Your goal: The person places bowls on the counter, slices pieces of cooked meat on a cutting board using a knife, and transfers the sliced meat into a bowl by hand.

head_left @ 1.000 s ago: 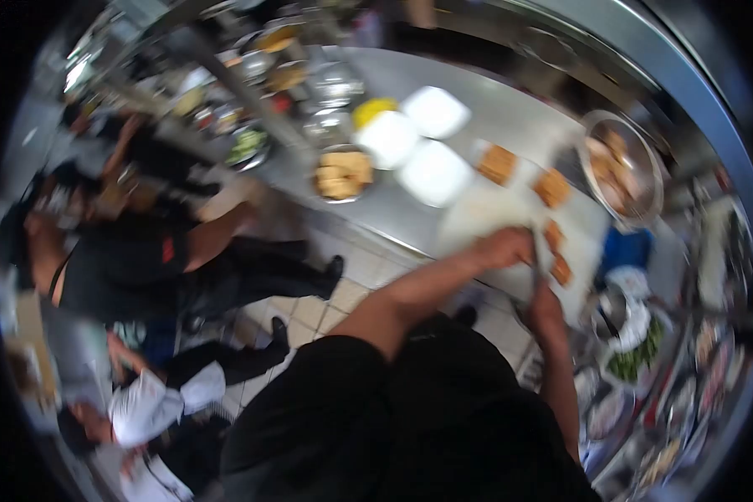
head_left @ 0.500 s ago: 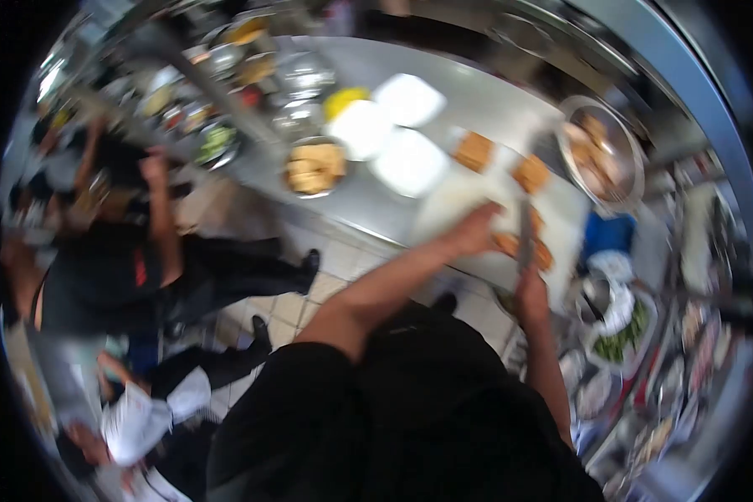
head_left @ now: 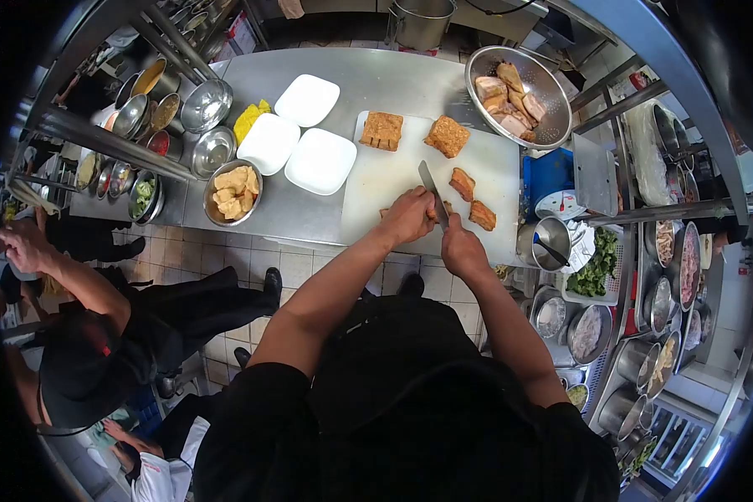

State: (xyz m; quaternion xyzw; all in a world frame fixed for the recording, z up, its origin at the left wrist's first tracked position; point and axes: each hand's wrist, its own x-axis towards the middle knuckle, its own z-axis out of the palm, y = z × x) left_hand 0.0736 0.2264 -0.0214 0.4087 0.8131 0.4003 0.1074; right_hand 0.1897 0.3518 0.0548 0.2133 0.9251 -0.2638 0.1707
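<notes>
My right hand (head_left: 464,249) grips a kitchen knife (head_left: 429,185), its blade pointing away from me over a white cutting board (head_left: 498,159). Curled over a browned piece of meat (head_left: 432,214), my left hand (head_left: 407,217) presses it to the board against the left side of the blade. Most of that piece is hidden under the fingers. To the right of the knife lie two cut meat slices (head_left: 482,216), crisp and brown. Farther back on the board sit a scored block of crisp-skinned meat (head_left: 381,131) and a second browned block (head_left: 447,136).
White square plates (head_left: 308,100) and a bowl of fried yellowish chunks (head_left: 233,193) stand left of the board. A perforated colander (head_left: 555,130) with meat chunks is at back right. Leafy greens (head_left: 594,263) sit at right. A co-worker in black (head_left: 100,343) stands at left.
The blurred view has steadied and turned. My left hand has closed over a piece of meat, and the knife has moved left on the board, away from the two slices.
</notes>
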